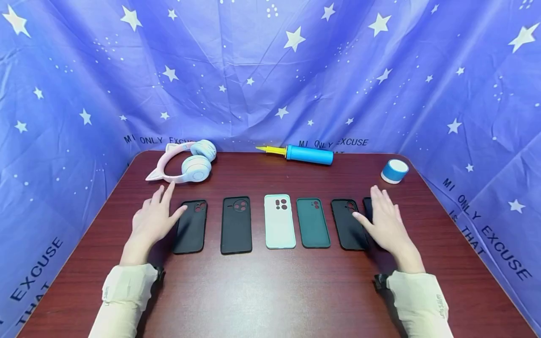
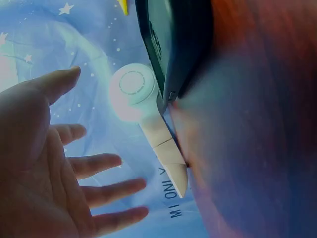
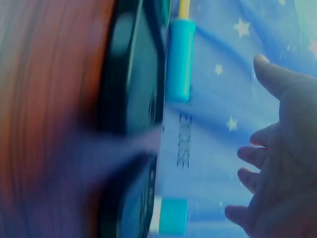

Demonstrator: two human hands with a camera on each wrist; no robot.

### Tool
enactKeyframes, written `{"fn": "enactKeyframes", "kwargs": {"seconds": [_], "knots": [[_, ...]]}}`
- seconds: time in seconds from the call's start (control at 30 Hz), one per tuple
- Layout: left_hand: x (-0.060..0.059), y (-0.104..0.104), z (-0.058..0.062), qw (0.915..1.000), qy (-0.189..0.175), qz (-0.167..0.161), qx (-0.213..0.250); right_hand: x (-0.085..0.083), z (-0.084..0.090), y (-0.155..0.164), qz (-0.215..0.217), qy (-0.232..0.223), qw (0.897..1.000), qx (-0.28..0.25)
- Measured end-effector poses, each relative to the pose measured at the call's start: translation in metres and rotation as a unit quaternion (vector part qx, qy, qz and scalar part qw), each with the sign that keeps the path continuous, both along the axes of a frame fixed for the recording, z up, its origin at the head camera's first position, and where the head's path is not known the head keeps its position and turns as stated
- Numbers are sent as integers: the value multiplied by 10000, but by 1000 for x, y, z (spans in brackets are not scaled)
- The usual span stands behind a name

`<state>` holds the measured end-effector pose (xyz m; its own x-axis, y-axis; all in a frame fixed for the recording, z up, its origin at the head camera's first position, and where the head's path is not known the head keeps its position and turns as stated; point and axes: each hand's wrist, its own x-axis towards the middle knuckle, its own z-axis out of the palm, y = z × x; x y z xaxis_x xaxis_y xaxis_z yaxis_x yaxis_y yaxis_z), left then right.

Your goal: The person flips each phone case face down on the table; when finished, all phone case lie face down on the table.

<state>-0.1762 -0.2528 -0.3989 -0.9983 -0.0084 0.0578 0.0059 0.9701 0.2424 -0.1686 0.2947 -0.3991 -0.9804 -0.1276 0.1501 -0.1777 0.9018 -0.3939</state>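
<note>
My left hand (image 1: pixel 153 219), fingers spread and nothing held, hovers by the leftmost black phone case (image 1: pixel 192 234). The left wrist view shows its palm and extended fingers apart from that case (image 2: pixel 173 49). My right hand (image 1: pixel 386 223) is over the far-right black phone case (image 1: pixel 367 206), hiding most of it. Its thumb overlaps another black phone case (image 1: pixel 348 230) in the head view. Between the hands lie a black phone case with a round camera opening (image 1: pixel 236 232), a pale mint phone case (image 1: pixel 280 227) and a dark green phone case (image 1: pixel 313 227), all in one row.
Cat-ear headphones (image 1: pixel 196 169) lie at the back left of the dark red wooden table (image 1: pixel 270 295). A blue and yellow hand pump (image 1: pixel 310 154) lies along the back edge. At the back right stands a small blue and white cylinder (image 1: pixel 395 172). A starry blue curtain (image 1: pixel 236 61) encloses the table.
</note>
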Motion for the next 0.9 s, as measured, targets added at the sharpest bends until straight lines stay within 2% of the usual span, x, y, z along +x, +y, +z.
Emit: {"fn": "enactKeyframes", "kwargs": {"seconds": [0.2, 0.5, 0.7, 0.9], "knots": [[0, -4, -3, 9987, -309, -67, 391, -9, 3, -39, 432, -225, 9978, -439], [-1, -6, -5, 9949, -804, -154, 590, -16, 11, -118, 1100, -534, 9901, -692], [0, -11, -7, 9933, -890, -192, 717, -20, 10, -169, 1603, -694, 9821, -703], [1, -14, -8, 9908, -1006, -269, 859, -21, 7, -210, 2047, -995, 9692, -944]]}}
